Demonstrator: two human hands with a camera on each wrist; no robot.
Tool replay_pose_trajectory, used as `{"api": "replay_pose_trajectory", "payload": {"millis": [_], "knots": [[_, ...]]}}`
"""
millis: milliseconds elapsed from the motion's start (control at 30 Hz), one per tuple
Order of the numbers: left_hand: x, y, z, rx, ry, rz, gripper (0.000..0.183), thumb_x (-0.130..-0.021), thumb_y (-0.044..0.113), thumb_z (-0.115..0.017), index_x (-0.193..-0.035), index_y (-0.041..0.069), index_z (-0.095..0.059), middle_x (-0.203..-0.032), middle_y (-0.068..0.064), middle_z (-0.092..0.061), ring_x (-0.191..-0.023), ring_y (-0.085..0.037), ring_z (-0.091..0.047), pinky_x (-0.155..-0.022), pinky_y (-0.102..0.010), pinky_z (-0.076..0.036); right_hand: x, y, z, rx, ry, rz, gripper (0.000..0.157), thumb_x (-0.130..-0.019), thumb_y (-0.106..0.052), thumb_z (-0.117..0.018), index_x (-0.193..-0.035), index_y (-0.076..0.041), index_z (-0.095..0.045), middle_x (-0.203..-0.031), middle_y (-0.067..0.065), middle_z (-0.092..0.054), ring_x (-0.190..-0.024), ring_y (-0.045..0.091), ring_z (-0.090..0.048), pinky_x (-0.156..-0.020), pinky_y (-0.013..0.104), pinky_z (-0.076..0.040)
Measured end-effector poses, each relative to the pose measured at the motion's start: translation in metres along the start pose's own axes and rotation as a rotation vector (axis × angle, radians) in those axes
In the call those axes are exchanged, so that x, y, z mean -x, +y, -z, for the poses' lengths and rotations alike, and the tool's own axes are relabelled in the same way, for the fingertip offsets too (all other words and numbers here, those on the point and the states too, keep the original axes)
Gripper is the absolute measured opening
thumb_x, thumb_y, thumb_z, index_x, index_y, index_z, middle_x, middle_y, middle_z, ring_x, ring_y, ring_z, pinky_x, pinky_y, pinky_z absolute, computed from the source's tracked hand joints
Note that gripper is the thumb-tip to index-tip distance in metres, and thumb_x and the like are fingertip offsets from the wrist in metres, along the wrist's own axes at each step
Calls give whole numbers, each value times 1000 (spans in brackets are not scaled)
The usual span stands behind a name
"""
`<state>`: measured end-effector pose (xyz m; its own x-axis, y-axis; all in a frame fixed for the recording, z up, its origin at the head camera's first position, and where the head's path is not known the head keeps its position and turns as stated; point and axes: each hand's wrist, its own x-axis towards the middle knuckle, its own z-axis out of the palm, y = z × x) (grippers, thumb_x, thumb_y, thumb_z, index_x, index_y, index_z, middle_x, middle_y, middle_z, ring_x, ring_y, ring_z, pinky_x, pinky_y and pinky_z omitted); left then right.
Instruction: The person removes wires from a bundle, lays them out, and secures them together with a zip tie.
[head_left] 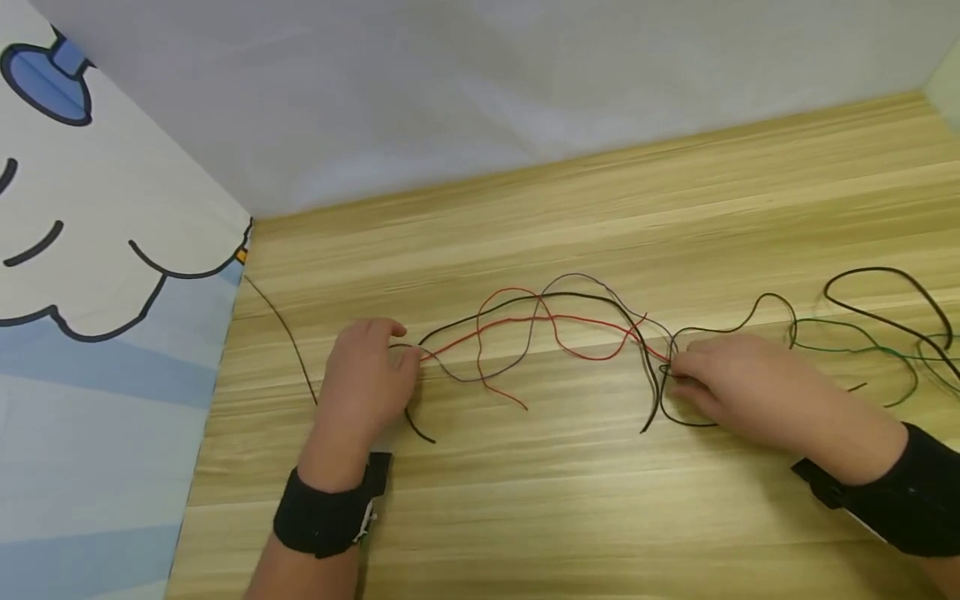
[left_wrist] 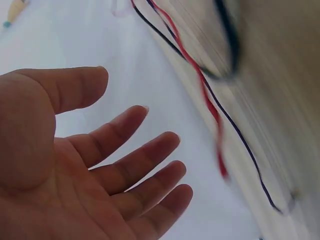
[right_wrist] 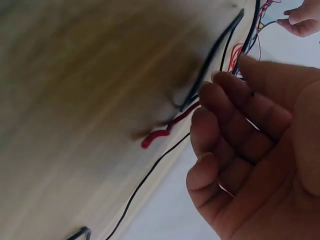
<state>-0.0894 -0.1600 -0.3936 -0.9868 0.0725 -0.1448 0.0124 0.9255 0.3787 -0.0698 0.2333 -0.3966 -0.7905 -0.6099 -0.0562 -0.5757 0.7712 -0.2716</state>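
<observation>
Between the hands, a thicker red wire (head_left: 555,317), a thin wavy red wire (head_left: 592,359), a purple wire (head_left: 577,274) and a black wire (head_left: 566,293) arch across the wooden table. My left hand (head_left: 367,375) hovers by their left ends, its thumb and fingers spread apart with nothing between them in the left wrist view. At the right ends is my right hand (head_left: 750,387), its fingers loosely bent. In the right wrist view, a short red end (right_wrist: 157,135) and a dark wire (right_wrist: 215,52) pass behind its fingertips, with a gap between thumb and forefinger.
Green wire (head_left: 832,325) and looped black wire (head_left: 892,269) lie to the right, partly behind the right hand. A thin dark wire (head_left: 285,329) lies at far left. A white wall sheet (head_left: 525,92) backs the wooden table (head_left: 540,517); a printed cloud panel (head_left: 97,250) stands left.
</observation>
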Motion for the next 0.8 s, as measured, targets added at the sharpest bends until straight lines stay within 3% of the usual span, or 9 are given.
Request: {"api": "replay_pose_trajectory", "payload": {"millis": [100, 267, 333, 433, 533, 633, 700, 800], "knots": [[0, 15, -7, -30, 66, -149, 33, -93, 29, -58, -114, 4, -60, -117, -18, -57, -115, -37, -45, -97, -55, -38, 2, -2, 2, -89, -38, -15, 6, -87, -18, -67, -82, -21, -66, -76, -10, -62, -69, 7, -56, -63, 37, -50], [-3, 47, -14, -20, 193, -503, 15, -88, 21, -64, -95, 8, -66, -103, -9, -63, -107, -30, -52, -95, -52, -40, 4, -10, 10, -317, -67, -44, 12, -93, -18, -62, -99, -24, -70, -85, -13, -67, -71, 3, -54, -65, 33, -50], [0, 66, -16, -5, 163, -610, 14, -88, 20, -62, -94, 9, -67, -101, -6, -64, -107, -26, -53, -95, -49, -41, 3, -15, 11, -350, -67, -55, 11, -93, -20, -61, -100, -24, -69, -83, -14, -66, -67, 2, -51, -62, 31, -48], [6, 96, -25, -5, 63, -742, 17, -91, 23, -59, -97, 10, -67, -103, -2, -65, -106, -21, -54, -95, -43, -43, 0, -25, 12, -345, -70, -84, 6, -92, -19, -62, -91, -22, -67, -72, -14, -60, -61, 2, -48, -58, 28, -46], [13, 119, -39, -52, -41, -834, 20, -93, 27, -57, -102, 12, -68, -104, 1, -64, -106, -18, -53, -94, -39, -45, -4, -33, 10, -313, -75, -105, 15, -92, -20, -62, -77, -21, -60, -60, -11, -47, -54, 3, -42, -52, 26, -40], [18, 130, -52, -121, -105, -885, 23, -93, 30, -57, -106, 14, -67, -102, 3, -63, -104, -15, -53, -91, -37, -45, -4, -35, 7, -250, -80, -134, 25, -89, -28, -65, -70, -20, -51, -56, -9, -40, -50, 4, -37, -48, 25, -35], [20, 132, -59, -157, -123, -895, 23, -93, 31, -57, -106, 15, -67, -102, 3, -62, -104, -15, -53, -91, -36, -45, -2, -32, 4, -197, -80, -163, 28, -85, -36, -68, -74, -18, -50, -57, -7, -44, -49, 6, -38, -45, 26, -34], [21, 132, -63, -168, -138, -885, 23, -93, 32, -57, -106, 15, -66, -103, 3, -61, -103, -15, -53, -91, -37, -45, 4, -23, 2, -122, -82, -211, 35, -79, -40, -73, -89, -13, -53, -71, -2, -63, -51, 8, -50, -44, 29, -41]]}}
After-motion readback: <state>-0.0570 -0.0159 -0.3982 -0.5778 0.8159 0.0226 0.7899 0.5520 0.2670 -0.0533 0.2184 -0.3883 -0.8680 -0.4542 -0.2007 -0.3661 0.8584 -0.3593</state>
